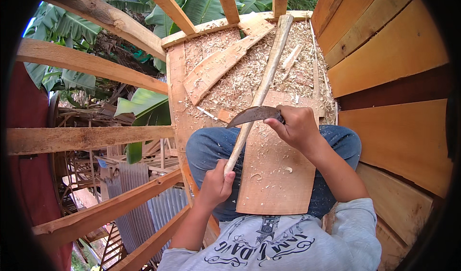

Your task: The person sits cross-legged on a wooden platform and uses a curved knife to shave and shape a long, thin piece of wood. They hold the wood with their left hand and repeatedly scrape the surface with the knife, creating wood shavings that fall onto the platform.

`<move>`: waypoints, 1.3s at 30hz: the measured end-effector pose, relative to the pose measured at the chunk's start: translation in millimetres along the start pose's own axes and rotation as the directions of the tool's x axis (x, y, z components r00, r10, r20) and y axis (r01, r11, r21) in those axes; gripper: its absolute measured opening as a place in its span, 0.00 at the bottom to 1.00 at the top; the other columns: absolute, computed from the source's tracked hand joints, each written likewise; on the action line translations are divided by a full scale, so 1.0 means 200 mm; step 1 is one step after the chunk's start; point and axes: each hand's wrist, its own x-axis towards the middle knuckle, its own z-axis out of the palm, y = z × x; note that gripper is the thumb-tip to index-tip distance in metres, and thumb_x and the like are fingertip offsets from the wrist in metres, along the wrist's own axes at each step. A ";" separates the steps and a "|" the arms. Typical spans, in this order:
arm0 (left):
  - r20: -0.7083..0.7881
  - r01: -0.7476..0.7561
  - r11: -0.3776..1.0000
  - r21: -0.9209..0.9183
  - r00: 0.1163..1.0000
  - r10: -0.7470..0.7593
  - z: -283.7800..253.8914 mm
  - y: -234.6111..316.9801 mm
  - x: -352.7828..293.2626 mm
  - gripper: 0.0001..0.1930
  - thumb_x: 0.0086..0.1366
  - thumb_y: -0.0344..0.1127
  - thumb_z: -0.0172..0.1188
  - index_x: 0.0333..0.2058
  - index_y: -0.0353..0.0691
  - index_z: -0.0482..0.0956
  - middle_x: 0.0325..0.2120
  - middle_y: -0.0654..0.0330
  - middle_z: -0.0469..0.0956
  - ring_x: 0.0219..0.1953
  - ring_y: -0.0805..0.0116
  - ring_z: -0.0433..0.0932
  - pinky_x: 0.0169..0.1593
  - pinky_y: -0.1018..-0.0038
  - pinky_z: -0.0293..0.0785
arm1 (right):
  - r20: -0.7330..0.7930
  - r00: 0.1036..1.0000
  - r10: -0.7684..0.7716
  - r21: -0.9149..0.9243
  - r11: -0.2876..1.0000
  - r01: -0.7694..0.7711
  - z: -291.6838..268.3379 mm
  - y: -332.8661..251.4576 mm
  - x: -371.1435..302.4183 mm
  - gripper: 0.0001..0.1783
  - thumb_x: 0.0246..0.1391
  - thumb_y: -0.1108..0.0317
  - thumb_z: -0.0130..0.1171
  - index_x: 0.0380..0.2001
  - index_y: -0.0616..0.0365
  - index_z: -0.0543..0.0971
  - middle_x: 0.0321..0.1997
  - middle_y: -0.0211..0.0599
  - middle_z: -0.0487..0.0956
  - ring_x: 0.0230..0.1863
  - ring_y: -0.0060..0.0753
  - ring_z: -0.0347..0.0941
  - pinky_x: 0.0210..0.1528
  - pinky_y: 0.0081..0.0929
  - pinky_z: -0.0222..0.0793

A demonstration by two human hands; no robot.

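Observation:
My left hand (217,184) is wrapped round the near end of a long pale wooden stick (267,79), which slants up and away to the right, its far end near the edge of the floor. In my right hand (300,129) is the handle of a knife with a curved, dark blade (252,115). The blade lies across the stick a little beyond my left hand, its tip pointing left. A flat wooden board (276,184) rests on my lap between my knees, under the hands, with a few curled shavings on it.
Wood shavings (300,74) cover the floor ahead, with a broad wooden plank (218,72) lying among them. Wooden rails (91,139) run along the left, open to banana leaves (192,12) and corrugated sheets (129,189) below. A plank wall (403,132) stands close on the right.

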 end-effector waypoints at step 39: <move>-0.021 -0.029 0.999 0.046 0.999 0.030 0.01 -0.02 0.01 0.14 0.68 0.41 0.49 0.39 0.32 0.68 0.16 0.47 0.68 0.21 0.43 0.75 0.24 0.63 0.67 | 0.176 0.933 -0.314 -0.031 0.946 0.324 -0.04 0.05 0.08 0.29 0.56 0.43 0.54 0.15 0.57 0.75 0.11 0.39 0.72 0.13 0.41 0.72 0.18 0.34 0.68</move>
